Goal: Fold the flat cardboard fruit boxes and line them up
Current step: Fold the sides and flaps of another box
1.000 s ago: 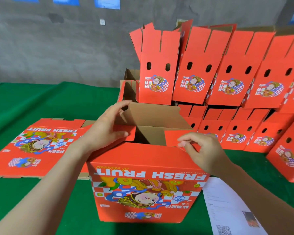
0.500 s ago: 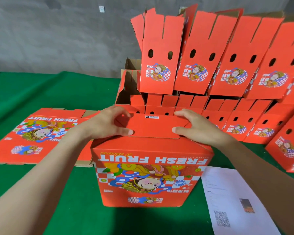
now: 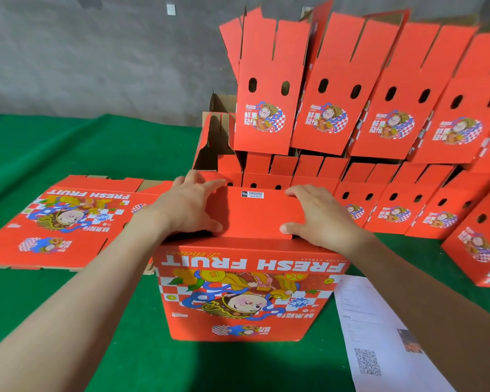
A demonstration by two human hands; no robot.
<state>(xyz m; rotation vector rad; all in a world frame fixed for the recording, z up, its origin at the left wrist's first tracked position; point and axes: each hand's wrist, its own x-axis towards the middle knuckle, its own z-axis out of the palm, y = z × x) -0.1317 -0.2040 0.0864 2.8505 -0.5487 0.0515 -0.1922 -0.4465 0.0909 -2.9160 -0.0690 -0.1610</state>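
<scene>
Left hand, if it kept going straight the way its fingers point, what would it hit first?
Probably the lower row of folded red cardboard boxes behind: the left hand lies on the red box's top flap, fingers aimed away and rightward. Depth is unclear.

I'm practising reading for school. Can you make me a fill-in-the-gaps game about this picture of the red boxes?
1. The left hand and right hand rest on the top flap of the box printed FRESH ____.
2. The table cloth is coloured ____.
3. The paper sheet lies on the box's ____ side.
4. Each upright box at the back shows ____ oval holes.
Missing words: FRUIT, green, right, two.
</scene>
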